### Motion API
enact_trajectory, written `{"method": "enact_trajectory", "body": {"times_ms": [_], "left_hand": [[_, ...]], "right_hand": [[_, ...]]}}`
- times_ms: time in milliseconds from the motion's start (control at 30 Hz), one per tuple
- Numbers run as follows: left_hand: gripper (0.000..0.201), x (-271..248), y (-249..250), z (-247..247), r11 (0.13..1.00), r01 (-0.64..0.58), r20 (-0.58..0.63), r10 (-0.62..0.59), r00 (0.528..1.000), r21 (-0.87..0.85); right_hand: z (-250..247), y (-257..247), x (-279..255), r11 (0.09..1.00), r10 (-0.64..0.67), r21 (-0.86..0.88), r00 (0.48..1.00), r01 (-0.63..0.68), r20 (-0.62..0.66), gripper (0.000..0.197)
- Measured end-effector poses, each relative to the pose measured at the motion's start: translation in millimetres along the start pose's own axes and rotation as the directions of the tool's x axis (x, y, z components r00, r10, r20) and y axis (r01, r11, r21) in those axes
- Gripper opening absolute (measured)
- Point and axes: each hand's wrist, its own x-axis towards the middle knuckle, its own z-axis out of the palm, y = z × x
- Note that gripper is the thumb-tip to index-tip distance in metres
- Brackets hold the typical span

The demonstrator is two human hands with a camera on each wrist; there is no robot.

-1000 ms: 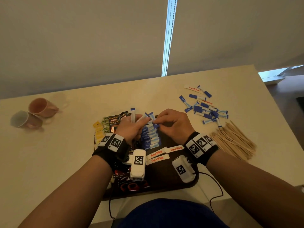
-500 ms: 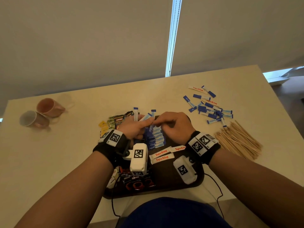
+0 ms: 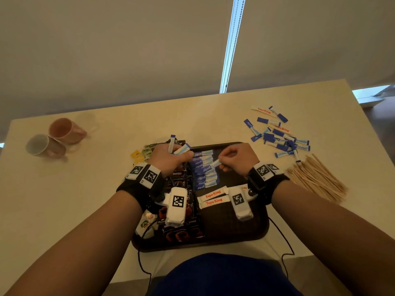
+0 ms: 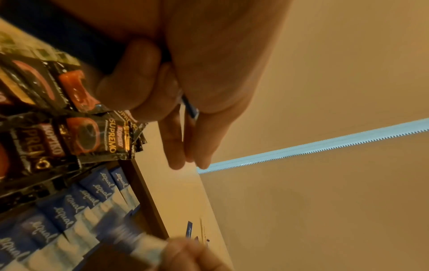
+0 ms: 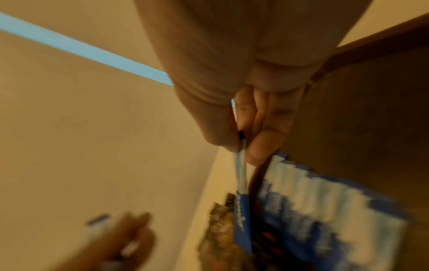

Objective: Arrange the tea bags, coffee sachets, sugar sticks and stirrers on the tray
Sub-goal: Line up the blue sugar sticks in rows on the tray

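Spanning the table's point(image 3: 192, 116) near edge, the dark tray point(image 3: 235, 236) carries "SUPREMO" coffee sachets point(image 4: 92, 135), a row of "equal" sugar sticks point(image 3: 204, 169) and two "Tapa King" sticks point(image 3: 212, 198). The left hand point(image 3: 168, 160) grips several sticks; the right hand point(image 3: 237, 160) pinches one stick point(image 5: 241, 176) over the row.

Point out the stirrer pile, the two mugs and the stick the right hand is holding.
stirrer pile point(image 3: 316, 178): head view, middle of the wooden bundle on the table.
mugs point(image 3: 56, 137): head view, where the two mugs meet, both lying on their sides.
sugar stick point(image 5: 242, 216) pinched by right hand point(image 5: 250, 113): right wrist view, blue printed end.
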Motion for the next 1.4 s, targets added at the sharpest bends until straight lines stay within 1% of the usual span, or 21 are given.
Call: {"method": "enact_trajectory", "body": {"times_ms": [67, 133, 200, 300, 400, 433, 533, 600, 667, 733, 800, 867, 933, 1000, 1067, 1100, 1167, 1233, 1300, 1367, 1400], "left_hand": [[0.023, -1, -2, -3, 0.999, 0.023, -0.010, -0.023, 1.000, -0.043], [0.022, -3, -2, -4, 0.998, 0.034, 0.000, -0.034, 0.999, -0.061], [0.021, -3, -3, -5, 0.996, 0.039, 0.012, -0.038, 0.999, -0.083], [0.022, -3, -5, -6, 0.997, 0.036, 0.020, -0.034, 0.999, -0.067], [0.024, -2, -8, -7, 0.997, 0.048, 0.020, -0.047, 0.999, -0.058], [0.024, -2, -9, -7, 0.997, 0.050, 0.020, -0.049, 0.999, -0.063], [0.023, -2, -10, -6, 0.996, 0.055, 0.016, -0.054, 0.998, -0.064], [0.019, -3, -10, -6, 0.997, 0.057, 0.013, -0.056, 0.998, -0.051], [0.014, -4, -9, -6, 0.998, 0.055, 0.019, -0.054, 0.998, -0.028], [0.016, -5, -8, -5, 0.999, 0.050, 0.033, -0.050, 0.998, -0.017], [0.017, -5, -6, -4, 0.996, 0.070, 0.069, -0.066, 0.995, -0.057], [0.012, -7, -2, -2, 0.972, 0.138, 0.152, -0.110, 0.982, -0.188], [0.017, -9, 4, 1, 0.914, 0.220, 0.256, -0.135, 0.957, -0.341], [0.025, -10, 8, 3, 0.876, 0.252, 0.329, -0.115, 0.937, -0.412], [0.025, -10, 9, 5, 0.882, 0.230, 0.357, -0.076, 0.931, -0.411], [0.023, -11, 10, 6, 0.897, 0.204, 0.360, -0.054, 0.931, -0.393], [0.017, -12, 10, 8, 0.928, 0.148, 0.364, -0.015, 0.931, -0.342], [0.014, -13, 11, 9, 0.949, 0.109, 0.371, 0.009, 0.929, -0.296], [0.019, -13, 10, 9, 0.953, 0.104, 0.362, 0.006, 0.932, -0.283], [0.024, -13, 9, 8, 0.941, 0.139, 0.328, -0.032, 0.944, -0.307], [0.023, -12, 8, 7, 0.939, 0.149, 0.310, -0.048, 0.950, -0.310]], "right_hand": [[6, 21, 5, 0.977, 0.083, -0.196, 0.997, -0.080, 0.006, 0.003], [17, 37, 8, 0.950, 0.135, -0.284, 0.991, -0.133, -0.010, 0.007], [26, 48, 9, 0.916, 0.120, -0.384, 0.993, -0.117, -0.014, 0.010], [33, 54, 11, 0.857, 0.107, -0.505, 0.994, -0.099, -0.015, 0.009], [34, 58, 14, 0.808, 0.137, -0.578, 0.991, -0.114, -0.003, 0.017], [34, 58, 15, 0.792, 0.144, -0.600, 0.990, -0.113, 0.003, 0.017], [34, 59, 17, 0.765, 0.140, -0.637, 0.990, -0.098, 0.016, 0.009], [35, 58, 17, 0.756, 0.142, -0.648, 0.989, -0.090, 0.028, 0.008], [34, 56, 17, 0.743, 0.126, -0.665, 0.991, -0.071, 0.036, 0.011], [31, 52, 17, 0.746, 0.069, -0.665, 0.998, -0.044, 0.012, 0.013], [24, 44, 15, 0.768, -0.006, -0.641, 1.000, -0.013, -0.027, 0.016], [18, 30, 13, 0.821, -0.090, -0.569, 0.994, 0.041, -0.059, 0.020], [14, 9, 9, 0.890, -0.157, -0.442, 0.986, 0.115, -0.058, 0.026], [14, -13, 4, 0.943, -0.209, -0.264, 0.978, 0.203, 0.006, 0.035], [16, -33, -2, 0.964, -0.245, -0.083, 0.965, 0.253, 0.092, 0.035], [17, -40, -4, 0.963, -0.262, -0.023, 0.957, 0.267, 0.128, 0.031], [18, -47, -6, 0.958, -0.284, 0.002, 0.944, 0.288, 0.170, 0.020], [18, -46, -5, 0.960, -0.274, -0.005, 0.947, 0.279, 0.165, 0.015], [17, -44, -6, 0.972, -0.218, 0.115, 0.970, 0.207, 0.102, 0.010], [16, -42, -8, 0.959, -0.136, 0.255, 0.990, 0.122, 0.038, 0.005], [14, -41, -8, 0.953, -0.108, 0.285, 0.994, 0.097, 0.023, 0.004]]}}
